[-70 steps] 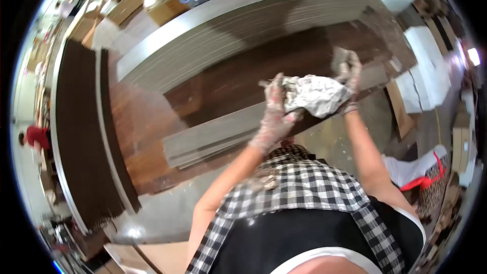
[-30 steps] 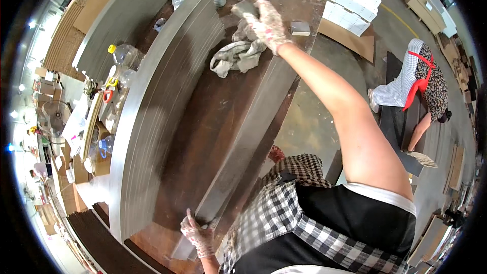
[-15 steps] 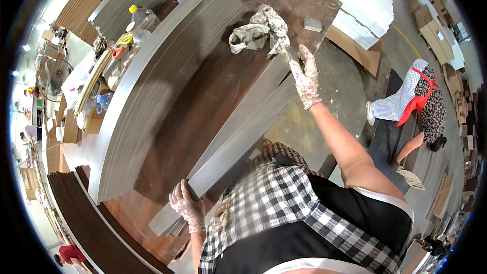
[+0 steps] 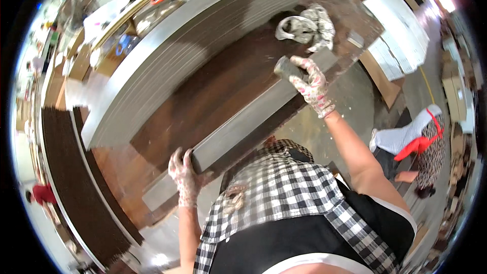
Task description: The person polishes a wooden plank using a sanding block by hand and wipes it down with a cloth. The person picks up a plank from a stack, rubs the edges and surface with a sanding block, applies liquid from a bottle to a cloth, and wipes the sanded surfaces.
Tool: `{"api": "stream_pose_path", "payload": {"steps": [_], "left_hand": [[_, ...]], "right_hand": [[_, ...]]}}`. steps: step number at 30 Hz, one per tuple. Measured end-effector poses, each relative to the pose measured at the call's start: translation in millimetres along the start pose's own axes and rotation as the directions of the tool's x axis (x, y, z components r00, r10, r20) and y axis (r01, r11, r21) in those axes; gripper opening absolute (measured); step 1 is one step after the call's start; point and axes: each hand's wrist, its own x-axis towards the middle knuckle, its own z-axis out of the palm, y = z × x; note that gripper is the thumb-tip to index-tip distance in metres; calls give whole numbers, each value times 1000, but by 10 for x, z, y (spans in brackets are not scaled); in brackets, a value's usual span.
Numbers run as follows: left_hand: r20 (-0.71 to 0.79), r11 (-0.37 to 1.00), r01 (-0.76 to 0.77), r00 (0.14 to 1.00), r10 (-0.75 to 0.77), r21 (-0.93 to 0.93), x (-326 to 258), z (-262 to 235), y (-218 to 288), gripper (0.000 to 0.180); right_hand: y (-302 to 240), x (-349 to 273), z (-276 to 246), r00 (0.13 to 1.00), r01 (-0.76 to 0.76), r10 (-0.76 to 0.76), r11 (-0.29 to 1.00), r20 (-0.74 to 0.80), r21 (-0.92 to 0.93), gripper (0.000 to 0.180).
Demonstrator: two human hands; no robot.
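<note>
at the lower left end of a long grey strip (image 4: 243,122), the left hand (image 4: 185,175) stands with its thumb apart from the fingers; its palm is hidden, so whether it grips the strip or only touches it cannot be told. toward the strip's other end, the right hand (image 4: 315,89) holds a dull grey block (image 4: 290,69), fingers and thumb closed about one end and partly covering it. both hands wear thin, pale, stained gloves, the right speckled pinkish red. the strip is flat, narrow and smooth, lying over a second strip (image 4: 158,193), mostly covered, on a scuffed brown table (image 4: 218,81). beyond the right hand sits a crumpled, grey-smudged white cloth (image 4: 323,26), with a small pale block (image 4: 355,39) near it. across the table, a stack of grey boards (image 4: 203,40), layered and bowed by the lens, is cut off at the top edge. farther right, a stooping person (image 4: 423,139) with red straps is blurred.
</note>
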Motion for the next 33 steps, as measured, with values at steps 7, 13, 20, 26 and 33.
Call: {"api": "stream_pose_path", "payload": {"steps": [7,13,20,26,33], "left_hand": [[181,998,-28,983,17,61,119,-124,-95,96],[-224,998,36,973,-47,-53,-579,84,-120,45],[-382,968,-46,923,-53,-246,-805,247,-290,27],[-255,931,-117,967,27,-345,-921,287,-448,31],[-391,842,-267,917,74,-469,-934,243,-624,25]], "right_hand": [[-341,320,620,699,254,-209,967,684,36,37],[-577,163,1341,518,313,-288,940,805,135,39],[-1457,-356,2887,327,367,-405,887,854,280,35],[-2356,-1040,4555,188,353,-455,858,870,373,33],[-2499,-897,4583,294,399,-352,890,888,221,34]]}}
